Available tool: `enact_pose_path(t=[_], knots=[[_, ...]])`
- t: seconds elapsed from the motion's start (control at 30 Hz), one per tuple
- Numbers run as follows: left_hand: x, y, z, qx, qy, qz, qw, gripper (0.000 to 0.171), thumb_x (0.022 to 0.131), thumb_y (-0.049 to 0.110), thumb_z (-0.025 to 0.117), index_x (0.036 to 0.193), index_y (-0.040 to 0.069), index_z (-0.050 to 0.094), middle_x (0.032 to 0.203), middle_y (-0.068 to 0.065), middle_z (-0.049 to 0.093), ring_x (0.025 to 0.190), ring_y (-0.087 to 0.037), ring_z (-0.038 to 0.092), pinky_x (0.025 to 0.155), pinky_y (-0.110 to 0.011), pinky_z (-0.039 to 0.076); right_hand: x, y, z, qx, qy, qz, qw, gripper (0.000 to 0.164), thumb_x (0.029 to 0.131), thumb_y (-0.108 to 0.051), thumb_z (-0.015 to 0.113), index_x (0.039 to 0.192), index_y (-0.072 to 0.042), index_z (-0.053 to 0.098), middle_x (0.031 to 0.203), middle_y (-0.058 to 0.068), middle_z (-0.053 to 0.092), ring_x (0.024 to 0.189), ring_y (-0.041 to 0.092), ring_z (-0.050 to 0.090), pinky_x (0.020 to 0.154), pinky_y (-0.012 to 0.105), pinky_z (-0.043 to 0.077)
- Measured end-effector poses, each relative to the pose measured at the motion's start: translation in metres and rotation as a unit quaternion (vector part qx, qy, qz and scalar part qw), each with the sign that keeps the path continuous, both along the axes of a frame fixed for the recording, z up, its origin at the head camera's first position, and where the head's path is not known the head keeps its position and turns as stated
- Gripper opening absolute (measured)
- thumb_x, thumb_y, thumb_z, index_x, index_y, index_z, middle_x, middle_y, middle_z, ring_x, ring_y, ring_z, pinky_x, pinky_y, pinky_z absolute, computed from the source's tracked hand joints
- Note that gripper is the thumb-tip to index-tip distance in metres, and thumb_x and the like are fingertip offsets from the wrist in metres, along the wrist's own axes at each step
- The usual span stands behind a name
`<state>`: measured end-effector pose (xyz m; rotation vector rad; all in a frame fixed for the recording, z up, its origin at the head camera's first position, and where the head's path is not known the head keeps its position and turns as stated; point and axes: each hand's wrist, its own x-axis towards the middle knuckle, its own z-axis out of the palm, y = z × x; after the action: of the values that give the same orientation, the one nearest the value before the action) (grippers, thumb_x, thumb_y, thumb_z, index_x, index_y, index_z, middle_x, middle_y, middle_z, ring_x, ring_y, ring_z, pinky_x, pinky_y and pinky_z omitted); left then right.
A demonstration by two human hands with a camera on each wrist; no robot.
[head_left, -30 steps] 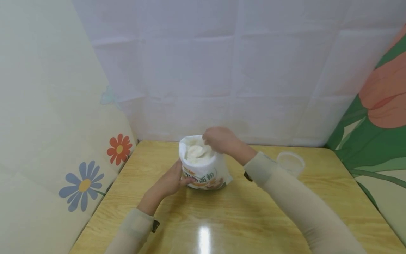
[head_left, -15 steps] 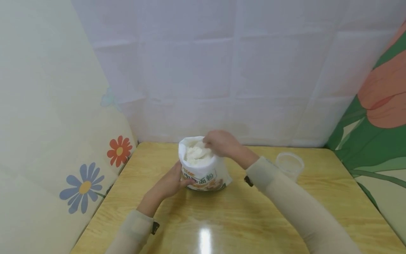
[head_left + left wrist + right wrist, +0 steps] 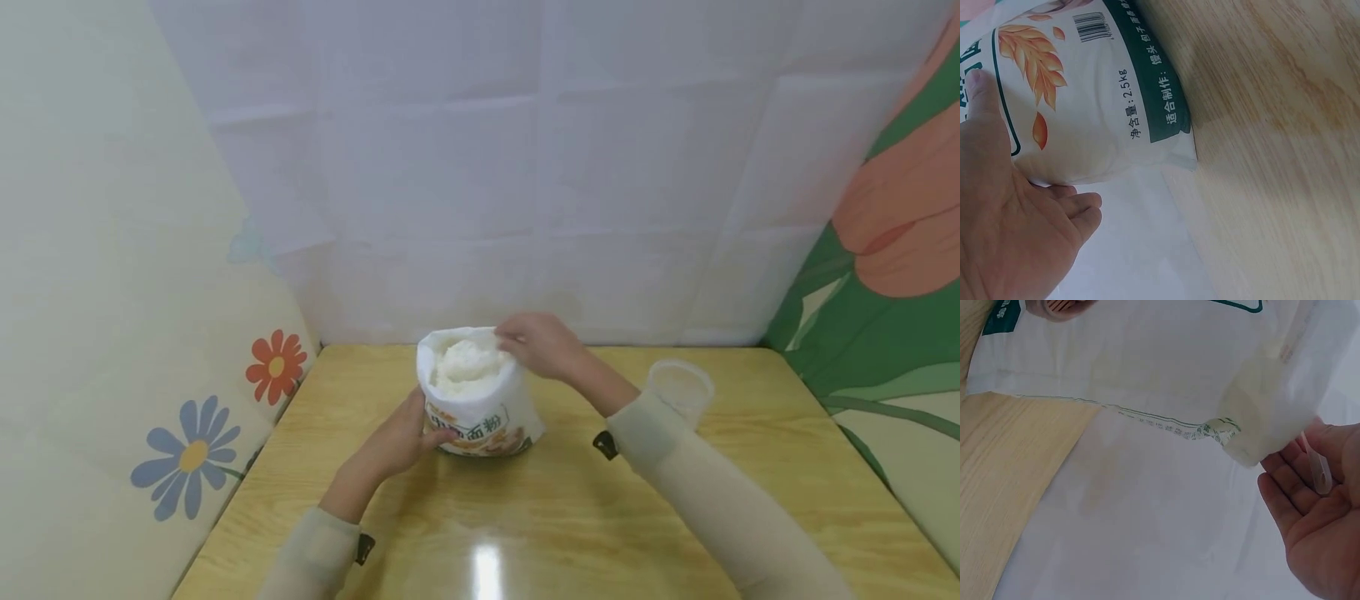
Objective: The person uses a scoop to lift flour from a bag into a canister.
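Observation:
A white flour bag [image 3: 461,408] with printed front stands on the table, its mouth rolled open and white flour [image 3: 468,367] heaped inside. My left hand [image 3: 397,437] grips the bag's left side, thumb over the printed front; the left wrist view shows this left hand [image 3: 1016,206] with its fingers round the bag's edge. At the right of the bag's mouth, my right hand [image 3: 543,346] pinches a translucent plastic spoon. In the right wrist view the spoon's handle [image 3: 1319,472], with a hole in its end, lies between thumb and fingers. The spoon's head is hidden by the bag.
A clear plastic tub [image 3: 681,390] stands on the wooden table [image 3: 637,525] to the right, partly behind the right sleeve. A white sheet [image 3: 450,167] hangs at the table's back edge, with flower-printed cloths at left and right.
My right hand has shifted slightly right and lower at the bag's mouth. The flour now shows a raised mound near the middle. My left hand keeps its grip on the bag.

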<state>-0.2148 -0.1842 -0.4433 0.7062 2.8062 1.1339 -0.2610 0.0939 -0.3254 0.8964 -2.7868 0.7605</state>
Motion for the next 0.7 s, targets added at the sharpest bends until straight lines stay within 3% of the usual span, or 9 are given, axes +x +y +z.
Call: enact_pose_path(t=[0.33, 0.53, 0.7], knots=[[0.001, 0.0, 0.0, 0.006, 0.009, -0.003, 0.9999, 0.098, 0.088, 0.036, 0.078, 0.16, 0.021, 0.013, 0.154, -0.004, 0.041, 0.147, -0.022, 0.035, 0.122, -0.044, 0.029, 0.005, 0.014, -0.003, -0.065, 0.03, 0.004, 0.997, 0.031, 0.097, -0.018, 0.067, 0.123, 0.0, 0.07, 0.122, 0.018, 0.07, 0.115, 0.036, 0.066, 0.104, 0.052, 0.052], [0.0, 0.0, 0.0, 0.002, 0.029, -0.005, 0.9996, 0.099, 0.088, 0.033, 0.078, 0.161, 0.019, 0.012, 0.156, -0.007, 0.039, 0.147, -0.026, 0.035, 0.122, -0.048, 0.029, 0.006, 0.017, -0.003, -0.083, 0.042, 0.008, 0.996, 0.028, 0.097, -0.016, 0.068, 0.119, 0.0, 0.071, 0.116, 0.018, 0.073, 0.108, 0.035, 0.069, 0.099, 0.051, 0.055], [0.0, 0.0, 0.0, -0.001, 0.02, -0.003, 0.9998, 0.098, 0.089, 0.033, 0.077, 0.161, 0.019, 0.012, 0.156, -0.006, 0.039, 0.147, -0.025, 0.035, 0.123, -0.047, 0.028, 0.007, 0.019, -0.004, -0.092, 0.047, 0.013, 0.995, 0.028, 0.096, -0.016, 0.069, 0.119, 0.0, 0.072, 0.115, 0.018, 0.073, 0.106, 0.035, 0.069, 0.098, 0.051, 0.056]])
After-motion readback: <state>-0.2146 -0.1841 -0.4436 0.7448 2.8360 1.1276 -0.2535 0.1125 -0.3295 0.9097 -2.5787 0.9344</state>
